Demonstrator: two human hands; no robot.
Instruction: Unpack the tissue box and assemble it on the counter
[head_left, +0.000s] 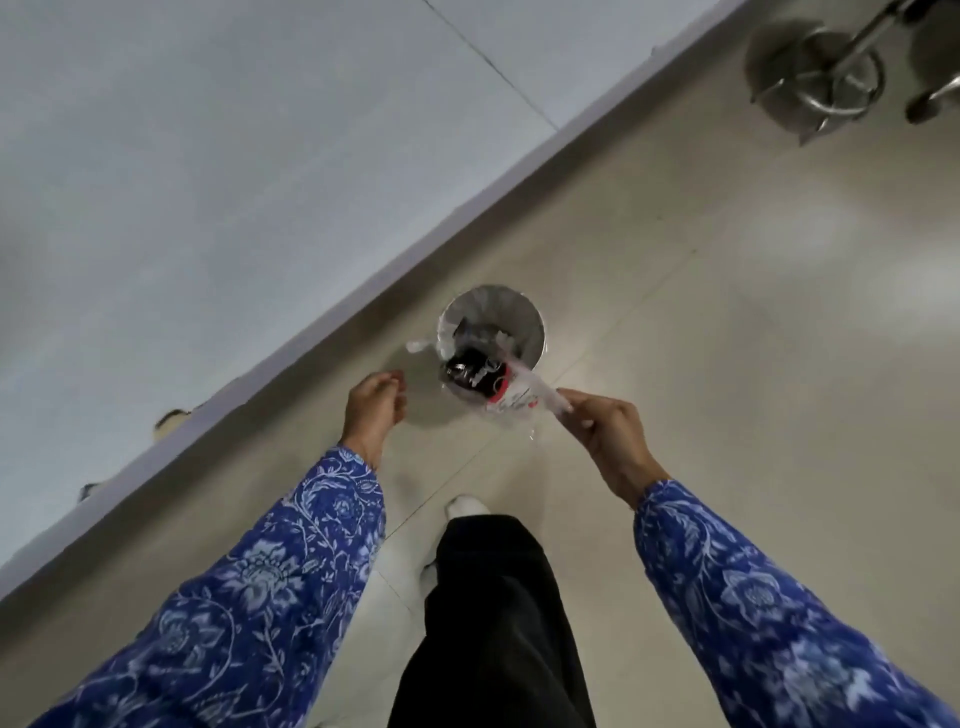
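Tissue-box packaging was all we could see of the task's thing: the box itself did not show anywhere, and the counter (208, 182) filled the view from nine to twelve o'clock, bare in the part we saw. Below it ran the pale tiled floor (727, 312), with a metal stool base (815, 78) at one o'clock. At the centre stood a small round waste bin (491, 327) lined with clear plastic, close against the counter's foot.

Our right hand (608, 431), at three o'clock of the bin, pinched one end of a clear plastic wrapper (519, 389) with red and black print between thumb and fingertips; the other end hung over the bin's mouth. Our left hand (371, 405), at eight o'clock of the bin, was loosely open, fingers curled, holding nothing.

We judged the wrapper to be very light, limp and slippery, apt to cling to the fingers or drift past the rim, so a pinch at its end, let go low over the opening, seemed best. The box, we supposed, would be light card, best held by its sides.
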